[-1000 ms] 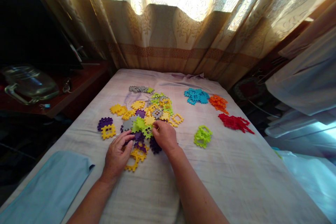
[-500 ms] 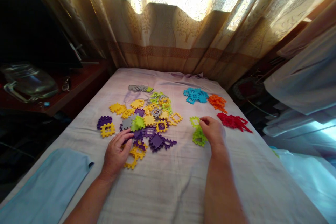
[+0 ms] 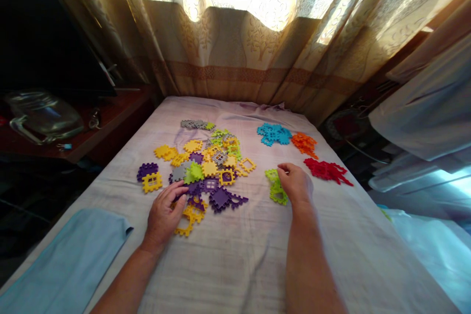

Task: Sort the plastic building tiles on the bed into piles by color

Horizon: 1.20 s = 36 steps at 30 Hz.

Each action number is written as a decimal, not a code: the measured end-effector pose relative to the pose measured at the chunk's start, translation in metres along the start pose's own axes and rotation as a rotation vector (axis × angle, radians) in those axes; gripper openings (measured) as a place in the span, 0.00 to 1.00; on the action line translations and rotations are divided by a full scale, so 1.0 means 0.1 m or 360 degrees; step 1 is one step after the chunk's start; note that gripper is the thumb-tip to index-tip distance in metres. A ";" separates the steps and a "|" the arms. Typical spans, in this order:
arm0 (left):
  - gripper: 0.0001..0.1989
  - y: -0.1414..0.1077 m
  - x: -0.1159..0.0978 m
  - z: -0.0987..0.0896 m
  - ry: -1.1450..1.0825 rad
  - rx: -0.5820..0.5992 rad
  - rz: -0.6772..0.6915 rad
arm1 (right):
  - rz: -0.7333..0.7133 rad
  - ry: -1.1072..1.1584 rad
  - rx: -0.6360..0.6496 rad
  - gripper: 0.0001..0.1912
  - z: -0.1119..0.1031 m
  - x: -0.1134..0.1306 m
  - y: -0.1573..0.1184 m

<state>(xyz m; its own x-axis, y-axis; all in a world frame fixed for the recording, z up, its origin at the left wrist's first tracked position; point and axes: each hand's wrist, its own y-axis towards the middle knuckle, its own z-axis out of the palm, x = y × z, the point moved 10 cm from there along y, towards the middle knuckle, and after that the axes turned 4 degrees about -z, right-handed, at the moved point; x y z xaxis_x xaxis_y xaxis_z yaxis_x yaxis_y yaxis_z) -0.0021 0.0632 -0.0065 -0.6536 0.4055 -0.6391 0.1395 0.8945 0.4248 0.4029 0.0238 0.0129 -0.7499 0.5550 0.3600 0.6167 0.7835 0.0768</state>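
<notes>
My left hand (image 3: 165, 216) rests at the near left edge of a mixed heap of plastic interlocking tiles, fingers slightly bent, thumb apart, nothing seen in its grasp. Purple tiles (image 3: 220, 198) and yellow tiles (image 3: 193, 213) lie beside it, with a light green tile (image 3: 194, 172) just beyond its fingertips. Farther right, my right hand (image 3: 294, 182) has its thumb and fingers pinched at the edge of a lime-green interlocking tile (image 3: 271, 174). That tile is over a small group of lime-green pieces (image 3: 277, 195); the fingertips are partly hidden.
Blue tiles (image 3: 274, 133), orange tiles (image 3: 303, 143) and red tiles (image 3: 327, 171) form separate piles at the right. Gray tiles (image 3: 193, 124) lie at the back. A blue cloth (image 3: 69, 255) covers the left front of the bed sheet (image 3: 235, 265). A glass jug (image 3: 44, 115) stands on the left.
My right hand has shifted slightly left, and the lime-green frame tile has come down closer over the other green pieces. The left hand stays where it was.
</notes>
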 end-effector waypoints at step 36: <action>0.14 0.00 0.17 0.01 -0.0111 -0.0027 -0.0220 | -0.0527 0.0551 0.0268 0.16 0.18 1.00 -0.28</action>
<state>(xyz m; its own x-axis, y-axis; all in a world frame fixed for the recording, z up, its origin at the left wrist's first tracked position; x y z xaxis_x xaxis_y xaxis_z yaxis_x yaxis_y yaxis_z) -0.0123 0.0704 -0.0177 -0.6122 0.2914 -0.7350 0.0389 0.9396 0.3401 0.3059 0.0622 0.0299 -0.7576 0.1662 0.6312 0.2906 0.9518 0.0981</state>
